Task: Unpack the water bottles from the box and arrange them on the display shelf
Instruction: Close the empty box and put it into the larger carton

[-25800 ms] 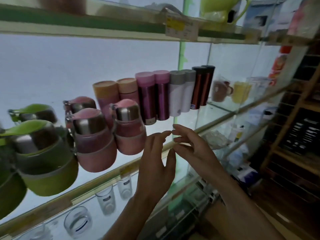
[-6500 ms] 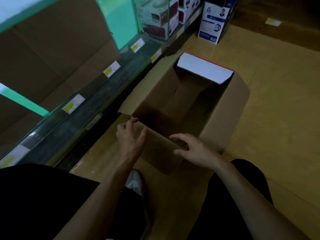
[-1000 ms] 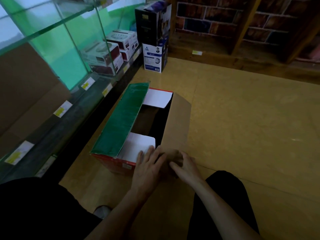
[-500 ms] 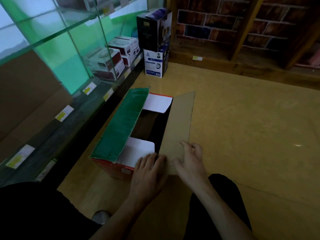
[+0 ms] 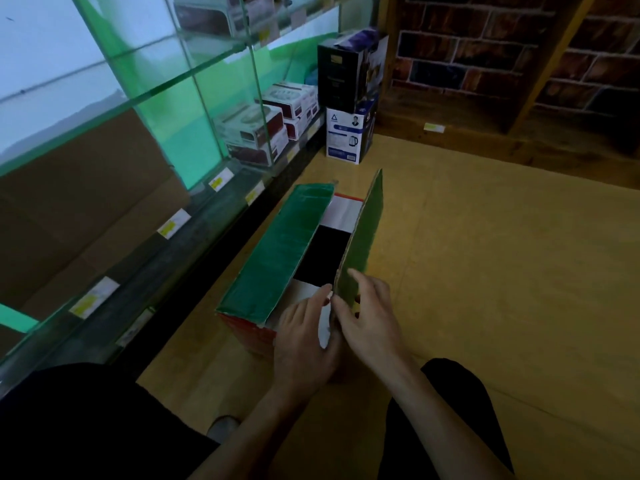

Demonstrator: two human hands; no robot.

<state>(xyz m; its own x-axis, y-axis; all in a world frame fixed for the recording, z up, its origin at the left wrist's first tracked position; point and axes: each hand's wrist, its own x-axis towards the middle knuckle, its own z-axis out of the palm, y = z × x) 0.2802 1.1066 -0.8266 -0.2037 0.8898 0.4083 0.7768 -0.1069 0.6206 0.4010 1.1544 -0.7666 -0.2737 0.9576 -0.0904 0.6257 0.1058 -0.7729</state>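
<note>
A cardboard box [image 5: 249, 327] with green-taped flaps stands on the yellow floor beside the glass display shelf [image 5: 194, 60]. Its left long flap [image 5: 277, 258] lies folded over the top. The right long flap [image 5: 363, 237] stands nearly upright, and my right hand [image 5: 372, 322] holds its near end, fingers on the green face and thumb at the edge. My left hand [image 5: 304, 337] rests flat on the white near end flap [image 5: 323, 329]. The gap between the flaps is dark, and no water bottles are in view.
Boxed appliances [image 5: 252, 133] sit on the lowest glass shelf, with yellow price tags [image 5: 173, 226] along its edge. A white kettle box [image 5: 348, 136] with a black box [image 5: 346, 74] on top stands past the carton. A brick wall [image 5: 485, 46] and a wooden post [image 5: 540, 64] lie behind. My knees flank the box.
The right flap, lying outward half a second ago with its brown inside showing, now stands upright, lifted by my right hand. My left hand stays on the white end flap.
</note>
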